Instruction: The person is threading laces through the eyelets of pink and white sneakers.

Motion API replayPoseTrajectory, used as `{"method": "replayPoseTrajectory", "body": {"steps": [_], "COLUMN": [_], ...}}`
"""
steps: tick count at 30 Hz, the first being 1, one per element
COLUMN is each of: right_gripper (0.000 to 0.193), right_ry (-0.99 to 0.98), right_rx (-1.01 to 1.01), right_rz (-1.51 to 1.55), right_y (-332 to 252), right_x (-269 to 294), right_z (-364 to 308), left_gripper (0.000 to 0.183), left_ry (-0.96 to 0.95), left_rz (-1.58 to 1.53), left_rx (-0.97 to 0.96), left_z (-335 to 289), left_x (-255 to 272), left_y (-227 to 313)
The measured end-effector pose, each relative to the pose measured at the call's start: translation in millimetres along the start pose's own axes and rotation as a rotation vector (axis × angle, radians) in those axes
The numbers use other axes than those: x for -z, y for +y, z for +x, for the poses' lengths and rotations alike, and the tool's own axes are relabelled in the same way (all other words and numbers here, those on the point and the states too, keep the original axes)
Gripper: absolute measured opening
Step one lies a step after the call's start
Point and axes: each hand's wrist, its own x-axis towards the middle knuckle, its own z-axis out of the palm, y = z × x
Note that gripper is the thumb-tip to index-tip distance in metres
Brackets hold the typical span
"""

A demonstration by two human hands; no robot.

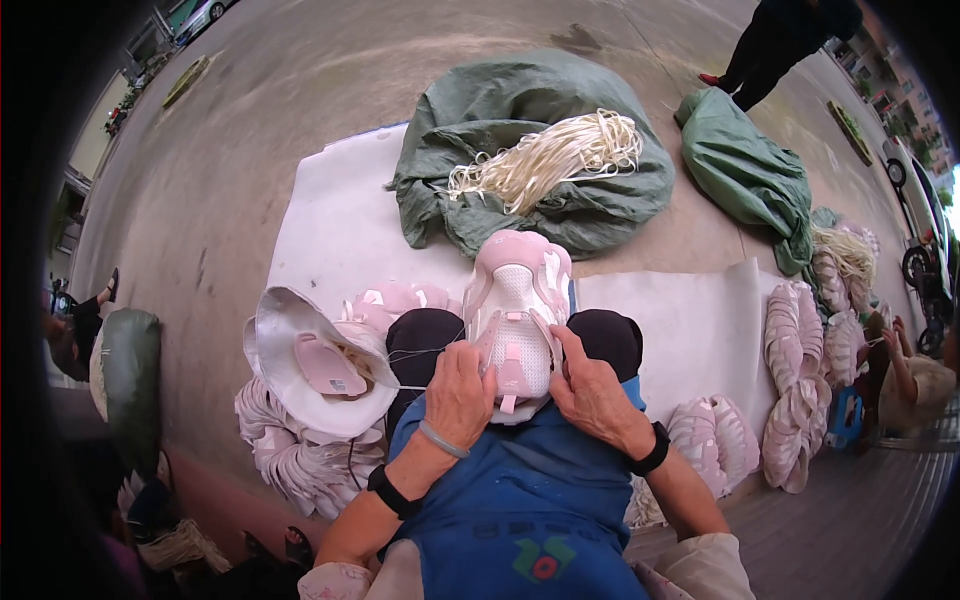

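A pink and white shoe upper (514, 345) rests on my lap between my knees, its toe pointing away from me. My left hand (460, 388) is closed at the left edge of the upper, fingers curled. Thin pale strands of lace or thread trail leftward from beside it; exactly how the fingers hold them is hidden. On the opposite edge, my right hand (588, 388) grips the upper between thumb and fingers. A white fabric hat-shaped holder (285, 330) stands by my left knee, with a pink shoe tongue piece (330, 365) inside.
Stacked pink uppers (290, 455) lie at my left, with more piles (795, 380) at right. Ahead, a green sack (450, 120) carries a bundle of cream laces (560, 155). Another green sack (745, 165) lies beyond, near a standing person (785, 45). A seated person's arm (905, 375) shows far right.
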Motion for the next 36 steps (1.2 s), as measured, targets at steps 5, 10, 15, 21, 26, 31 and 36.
{"method": "replayPoseTrajectory", "body": {"steps": [5,10,15,21,26,31,36], "right_gripper": [0.053,0.052,0.052,0.053,0.054,0.056,0.053], "right_ry": [-0.042,-0.036,-0.022,-0.085,-0.045,-0.007,-0.088], "right_rx": [-0.070,-0.042,-0.035,0.010,-0.007,0.059,-0.141], "right_rz": [0.113,0.058,0.107,0.048,-0.007,-0.005,0.188], "right_y": [11,3,7,-11,-9,1,-1], "right_x": [3,2,7,3,-4,-7,-10], "right_z": [7,10,12,11,9,5,5], "left_gripper": [0.071,0.070,0.066,0.061,0.066,0.077,0.070], "left_ry": [-0.126,-0.222,-0.187,-0.174,-0.234,-0.258,-0.267], "left_rz": [-0.167,0.051,0.137,0.164,0.096,0.268,0.492], "left_rx": [-0.100,-0.207,-0.230,-0.268,-0.300,-0.207,-0.275], "left_z": [5,10,-6,-21,-17,-16,-17], "left_x": [26,21,20,13,20,24,10], "left_y": [11,8,-4,2,-6,-8,-27]}}
